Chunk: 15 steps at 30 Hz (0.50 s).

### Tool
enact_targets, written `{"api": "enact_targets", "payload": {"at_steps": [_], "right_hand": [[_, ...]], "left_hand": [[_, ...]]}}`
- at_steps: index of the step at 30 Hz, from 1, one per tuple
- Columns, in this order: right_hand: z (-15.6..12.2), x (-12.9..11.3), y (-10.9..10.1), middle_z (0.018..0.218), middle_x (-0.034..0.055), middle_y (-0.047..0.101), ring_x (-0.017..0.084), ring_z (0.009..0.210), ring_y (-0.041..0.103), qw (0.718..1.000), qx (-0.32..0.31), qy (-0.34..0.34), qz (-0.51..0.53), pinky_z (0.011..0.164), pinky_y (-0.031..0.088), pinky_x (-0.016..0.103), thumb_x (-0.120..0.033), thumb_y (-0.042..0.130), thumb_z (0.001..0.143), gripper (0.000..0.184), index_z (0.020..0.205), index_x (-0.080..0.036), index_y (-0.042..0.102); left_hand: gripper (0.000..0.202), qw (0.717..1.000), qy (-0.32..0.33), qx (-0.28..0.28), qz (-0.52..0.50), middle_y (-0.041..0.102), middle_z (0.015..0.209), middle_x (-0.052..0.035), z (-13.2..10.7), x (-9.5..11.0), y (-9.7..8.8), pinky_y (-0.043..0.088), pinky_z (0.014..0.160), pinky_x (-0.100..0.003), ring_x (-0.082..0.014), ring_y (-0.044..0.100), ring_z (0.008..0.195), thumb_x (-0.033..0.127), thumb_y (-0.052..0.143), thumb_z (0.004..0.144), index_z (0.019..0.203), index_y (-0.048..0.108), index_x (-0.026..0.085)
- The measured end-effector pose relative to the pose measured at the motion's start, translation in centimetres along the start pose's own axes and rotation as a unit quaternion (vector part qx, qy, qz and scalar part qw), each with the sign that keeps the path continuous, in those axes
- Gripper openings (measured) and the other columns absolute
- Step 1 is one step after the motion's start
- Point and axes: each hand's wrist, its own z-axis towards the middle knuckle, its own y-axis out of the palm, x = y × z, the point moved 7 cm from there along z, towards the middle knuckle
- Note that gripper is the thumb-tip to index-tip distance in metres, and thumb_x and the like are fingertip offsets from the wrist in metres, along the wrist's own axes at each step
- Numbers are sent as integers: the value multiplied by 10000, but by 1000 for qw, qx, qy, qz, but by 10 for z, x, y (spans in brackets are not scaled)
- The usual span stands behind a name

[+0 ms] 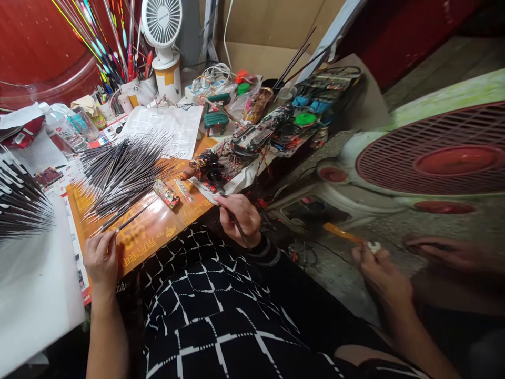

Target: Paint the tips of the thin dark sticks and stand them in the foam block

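Black stick [134, 217], orange mat [190, 208]

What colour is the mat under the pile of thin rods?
The mat is orange with yellow lettering; head view.

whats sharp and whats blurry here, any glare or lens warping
Head view: even, soft light; the left hand pinching a thin rod and the right hand gripping a dark stick are fairly sharp; the co-worker's hands are smeared with blur; glare sheens the orange mat; the wide lens bows the fan grille.
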Motion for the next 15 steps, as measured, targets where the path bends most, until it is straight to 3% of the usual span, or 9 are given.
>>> {"api": "enact_targets", "payload": {"at_steps": [6,11,15], "right_hand": [[0,31,-13,1281,163,682,261,1078,698,992,21,52,-114,901,607,445,-233,599,960,596,1514,-193,384],[4,46,8,1421,190,591,282,1216,653,988,3,60,-143,984,592,462,-392,577,990,708,1582,-194,244],[6,52,25,1498,174,526,287,1335,578,986,-7,83,-145,1067,554,473,-423,562,993,753,1607,-208,183]], "left_hand": [[139,999,25,27,3,726,923,-65,2,3,2,486,830,-313,-176,615,846,251,664,929,1020,759,205],[137,997,62,39,12,732,919,-58,5,7,1,486,810,-303,-172,623,826,225,671,922,1032,751,207],[147,996,74,40,13,733,925,-66,6,9,0,492,810,-305,-174,626,826,212,678,916,1045,747,196]]}}
